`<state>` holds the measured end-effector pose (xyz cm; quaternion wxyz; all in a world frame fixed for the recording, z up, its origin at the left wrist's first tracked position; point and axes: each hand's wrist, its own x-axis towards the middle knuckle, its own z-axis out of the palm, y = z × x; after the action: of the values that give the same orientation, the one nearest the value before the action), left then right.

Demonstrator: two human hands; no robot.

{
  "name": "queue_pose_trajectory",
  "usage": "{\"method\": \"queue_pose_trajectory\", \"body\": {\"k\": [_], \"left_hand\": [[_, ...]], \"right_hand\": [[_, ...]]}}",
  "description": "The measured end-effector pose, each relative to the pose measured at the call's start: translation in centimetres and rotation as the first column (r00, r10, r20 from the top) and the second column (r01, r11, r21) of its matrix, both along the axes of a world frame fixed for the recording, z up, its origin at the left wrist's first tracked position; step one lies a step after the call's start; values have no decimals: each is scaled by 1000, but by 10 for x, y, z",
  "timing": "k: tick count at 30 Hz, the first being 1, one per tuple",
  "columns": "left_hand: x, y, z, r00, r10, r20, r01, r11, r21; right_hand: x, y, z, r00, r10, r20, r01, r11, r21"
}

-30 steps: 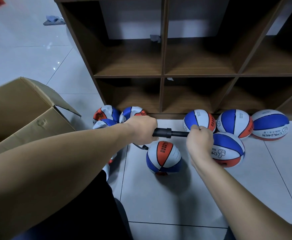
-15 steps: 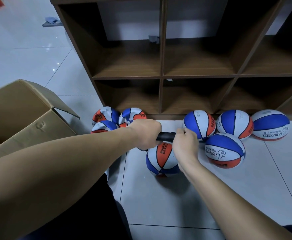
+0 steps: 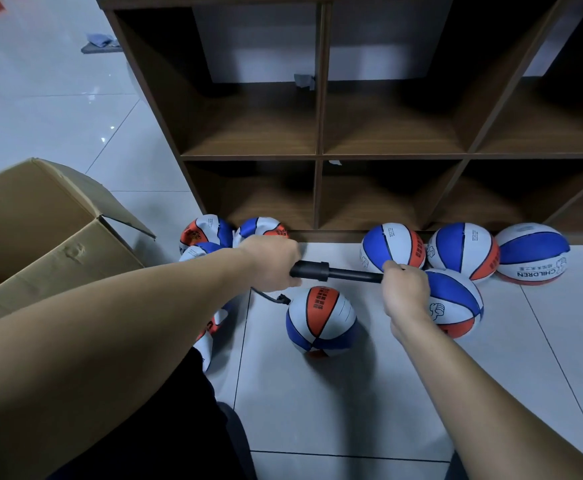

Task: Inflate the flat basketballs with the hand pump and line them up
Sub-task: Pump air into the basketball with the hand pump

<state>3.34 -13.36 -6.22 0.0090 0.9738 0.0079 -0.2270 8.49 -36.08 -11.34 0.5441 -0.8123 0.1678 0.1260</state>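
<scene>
My left hand [image 3: 272, 263] grips the barrel of a black hand pump [image 3: 331, 272] held level above the floor. My right hand [image 3: 404, 292] grips the pump's handle, and the rod is drawn out. A thin black hose [image 3: 269, 297] runs from the pump down to a red, white and blue basketball [image 3: 321, 322] on the tiles. Round balls lie to the right: one [image 3: 392, 249], another [image 3: 463, 251], a third [image 3: 532, 252] by the shelf foot and one [image 3: 456, 303] behind my right hand. Crumpled flat balls [image 3: 210, 232] lie at the left.
A brown wooden cubby shelf [image 3: 321, 154] stands directly ahead, its compartments bare. An open cardboard box [image 3: 41, 223] sits at the left on the white tiled floor. A flat ball [image 3: 208, 336] lies by my left forearm. My dark-clothed legs fill the bottom.
My right hand pushed the handle in toward the left hand, then drew it back out to the right. The left hand and the ball on the hose stayed in place.
</scene>
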Motion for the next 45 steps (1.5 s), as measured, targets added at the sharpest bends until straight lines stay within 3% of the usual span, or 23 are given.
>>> {"method": "queue_pose_trajectory", "body": {"k": [5, 10, 18, 35, 40, 45], "left_hand": [[-1, 6, 0, 1000, 13, -25, -12, 999, 46], [-2, -10, -1, 1000, -29, 4, 29, 999, 26], [-14, -25, -2, 1000, -21, 11, 21, 999, 31], [-8, -27, 0, 997, -61, 50, 60, 998, 26], [-4, -25, -3, 998, -55, 43, 54, 998, 14], [-2, -3, 0, 1000, -14, -4, 14, 1000, 22]], "right_hand": [[1, -8, -6, 997, -58, -53, 60, 998, 36], [-9, 8, -3, 995, -99, 13, 99, 995, 0], [-35, 36, -5, 996, 24, 84, -19, 998, -62], [-35, 40, -2, 983, 172, 58, -174, 984, 28], [-24, 25, -2, 990, 131, 48, -131, 991, -5], [2, -6, -7, 994, -42, -98, 48, 997, 54]]}}
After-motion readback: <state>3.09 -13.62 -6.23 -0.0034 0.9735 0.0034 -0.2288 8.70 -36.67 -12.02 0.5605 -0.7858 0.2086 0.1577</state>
